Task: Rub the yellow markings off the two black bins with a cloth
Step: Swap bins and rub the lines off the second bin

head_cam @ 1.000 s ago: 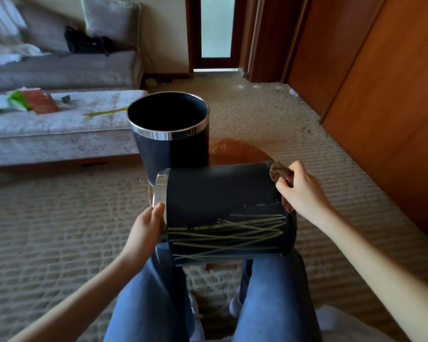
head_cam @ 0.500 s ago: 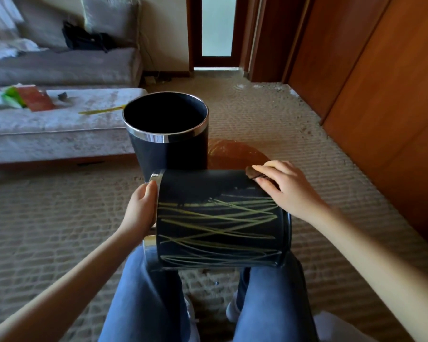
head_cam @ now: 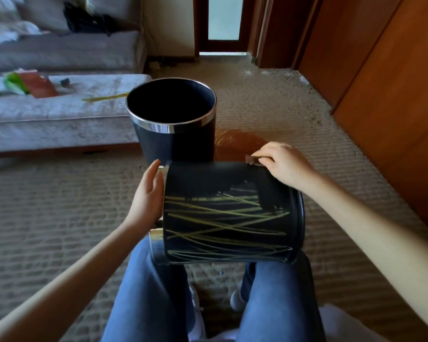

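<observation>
1. My left hand (head_cam: 147,193) lies flat and open, fingers together, against the rim end of the bin (head_cam: 230,213) that rests sideways across my lap.
2. My right hand (head_cam: 283,164) curls closed over a small brown cloth (head_cam: 252,159), pressing it onto the top far edge of that bin near its base end; only a corner of the cloth shows past my fingers.
3. The bin is a smooth, matte black cylinder with a shiny metal band at its mouth, which faces my left. It sits on my thighs, in blue jeans (head_cam: 143,297).
4. Thin yellow markings (head_cam: 223,225) cross its near side in long, overlapping slanted strokes. The upper strip, below the cloth, is plain black with a ragged border where the lines stop.
5. The second bin (head_cam: 176,129) stands upright on the carpet (head_cam: 59,206) just beyond the first, same round black body and chrome rim, mouth open and dark inside. I see no yellow on the side facing me.
6. The carpet is beige with a ribbed, woven texture. An amber, glossy, rounded thing (head_cam: 235,144) lies on it behind the bins; I cannot tell what it is.
7. To the left is a pale, velvety couch (head_cam: 47,117) with a yellow stick (head_cam: 106,97) lying on it. To the right run reddish wood panels (head_cam: 386,95).
</observation>
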Motion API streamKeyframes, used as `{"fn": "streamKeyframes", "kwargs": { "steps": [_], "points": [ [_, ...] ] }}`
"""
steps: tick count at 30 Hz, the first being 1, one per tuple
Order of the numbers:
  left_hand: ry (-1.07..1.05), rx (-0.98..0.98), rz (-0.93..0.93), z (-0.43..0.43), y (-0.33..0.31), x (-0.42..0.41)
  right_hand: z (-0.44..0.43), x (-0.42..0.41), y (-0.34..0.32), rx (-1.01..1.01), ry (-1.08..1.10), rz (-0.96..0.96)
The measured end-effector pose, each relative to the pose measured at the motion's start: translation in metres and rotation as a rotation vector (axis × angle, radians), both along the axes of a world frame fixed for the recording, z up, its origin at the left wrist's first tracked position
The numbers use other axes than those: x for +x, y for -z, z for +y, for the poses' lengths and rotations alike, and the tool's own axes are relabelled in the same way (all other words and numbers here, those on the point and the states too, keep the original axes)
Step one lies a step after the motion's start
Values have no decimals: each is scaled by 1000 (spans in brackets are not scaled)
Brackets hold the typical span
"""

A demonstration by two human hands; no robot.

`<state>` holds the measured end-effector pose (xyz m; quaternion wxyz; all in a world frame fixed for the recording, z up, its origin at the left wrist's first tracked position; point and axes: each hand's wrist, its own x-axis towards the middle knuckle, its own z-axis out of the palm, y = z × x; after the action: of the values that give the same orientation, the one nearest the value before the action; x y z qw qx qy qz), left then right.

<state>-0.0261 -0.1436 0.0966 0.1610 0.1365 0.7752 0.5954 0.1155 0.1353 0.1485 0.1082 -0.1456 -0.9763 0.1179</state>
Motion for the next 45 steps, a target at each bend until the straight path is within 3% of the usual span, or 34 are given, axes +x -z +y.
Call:
{"fn": "streamKeyframes", "kwargs": {
  "steps": [3, 7, 12, 15, 18, 20, 25, 27, 30, 33, 36, 37, 42, 45],
  "points": [
    [-41, -21, -7, 4, -1, 1, 5, -21, -1, -19, 13, -110],
    [-75, -39, -21, 8, -4, -2, -40, 44, 9, 91, -89, 234],
    [-40, -20, -54, 9, -2, -4, -60, 78, 13, 160, -268, 298],
    [-24, -41, -25, 8, -1, -3, -43, 35, 2, 111, -214, 230],
    [-31, -45, -20, 5, -1, 1, -13, -21, 0, 65, -71, -16],
    [-31, -33, -41, 5, -2, 2, -8, -32, 2, 81, -40, -60],
    [-43, -12, -63, 12, -4, -3, -54, 42, 3, 128, -165, 266],
    [-37, -2, -65, 13, -4, -4, -71, 69, 9, 174, -295, 283],
    [-13, -10, -77, 13, 0, -5, -67, 61, 10, 226, -389, 275],
    [-11, -20, -77, 10, 1, -2, -47, 4, 1, 141, -279, 195],
    [6, -16, -69, 8, -1, 1, -31, -49, -3, 59, -162, -48],
    [7, -13, -77, 9, -2, 1, -33, -52, -3, 73, -156, -48],
    [-8, 14, -102, 11, -3, -3, -83, 25, 5, 144, -286, 288],
    [-1, 20, -90, 9, 0, -1, -97, 56, 17, 187, -403, 321]
  ]
}}
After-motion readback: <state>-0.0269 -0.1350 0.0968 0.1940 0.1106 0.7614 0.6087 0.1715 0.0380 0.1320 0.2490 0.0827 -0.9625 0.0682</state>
